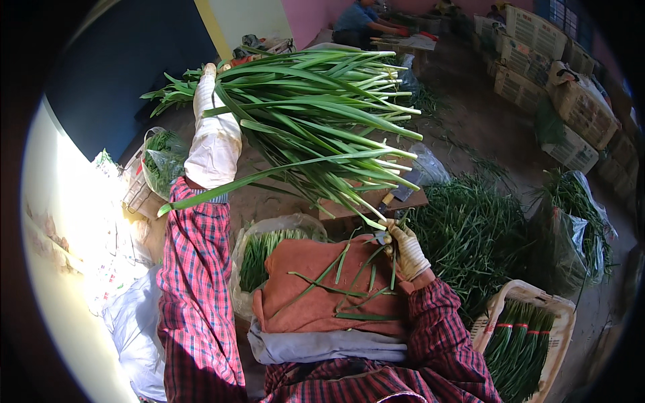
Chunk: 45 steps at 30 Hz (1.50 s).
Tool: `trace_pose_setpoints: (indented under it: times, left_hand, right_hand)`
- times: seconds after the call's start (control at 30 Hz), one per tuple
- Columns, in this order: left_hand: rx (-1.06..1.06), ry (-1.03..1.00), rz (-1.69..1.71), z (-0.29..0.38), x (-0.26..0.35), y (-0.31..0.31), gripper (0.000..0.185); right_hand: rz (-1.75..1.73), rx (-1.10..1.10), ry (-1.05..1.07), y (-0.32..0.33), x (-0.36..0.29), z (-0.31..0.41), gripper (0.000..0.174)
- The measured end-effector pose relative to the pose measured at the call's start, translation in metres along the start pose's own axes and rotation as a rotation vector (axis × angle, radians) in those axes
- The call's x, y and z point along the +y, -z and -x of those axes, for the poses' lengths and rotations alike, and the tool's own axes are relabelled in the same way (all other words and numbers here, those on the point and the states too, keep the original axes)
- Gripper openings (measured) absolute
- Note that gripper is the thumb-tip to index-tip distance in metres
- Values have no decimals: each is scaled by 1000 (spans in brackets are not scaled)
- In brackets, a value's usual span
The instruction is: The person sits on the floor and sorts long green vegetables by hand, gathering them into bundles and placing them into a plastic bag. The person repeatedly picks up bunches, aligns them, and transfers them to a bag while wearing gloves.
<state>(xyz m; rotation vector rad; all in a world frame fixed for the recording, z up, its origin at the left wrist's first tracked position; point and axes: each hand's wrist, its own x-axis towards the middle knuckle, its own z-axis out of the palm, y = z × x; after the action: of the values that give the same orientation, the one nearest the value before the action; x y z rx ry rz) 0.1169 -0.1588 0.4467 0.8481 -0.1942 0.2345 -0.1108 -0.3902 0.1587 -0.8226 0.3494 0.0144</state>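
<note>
My left hand (209, 90), in a pale glove, is closed around a large bunch of garlic chives (302, 111) and holds it up, leafy tips to the left, white stem ends to the right. My right hand (403, 247), in a cream knit glove, grips the stem end of a drooping chive below the bunch. A small metal object (381, 238) shows at its fingers; its kind is unclear. Loose leaves lie on the orange-brown cloth (322, 257) over my lap. Beyond it, a knife with a wooden handle (387, 200) rests on a small board (413, 200).
A heap of loose greens (468, 237) lies right of my lap, near a plastic basket (567, 322) of banded bundles. A lined container of chives (272, 247) stands left. Crates (524, 55) are stacked at back right. A co-worker (358, 22) sits at a far table.
</note>
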Motion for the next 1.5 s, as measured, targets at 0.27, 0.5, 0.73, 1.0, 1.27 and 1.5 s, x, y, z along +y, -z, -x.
trace_pose_setpoints:
  times: [0.27,0.5,0.73,1.0,1.27,1.5]
  left_hand:
    - [36,47,-164,13,-34,15,31]
    - [42,169,-43,-6,-26,47,28]
    - [-155,246,102,16,-13,58,27]
    - [-210,-18,-37,53,-40,32,28]
    - [-325,196,201,20,-15,83,44]
    - [-598,265,331,58,-34,72,50]
  right_hand:
    - [-75,-332,394,-64,-36,11,40]
    - [-232,-185,282,11,-9,18,19]
    - [100,174,210,50,-27,19,23]
    - [229,-328,558,-51,-23,23,34]
    - [222,-62,86,44,-6,55,15]
    - [190,-283,392,0,-43,45,51]
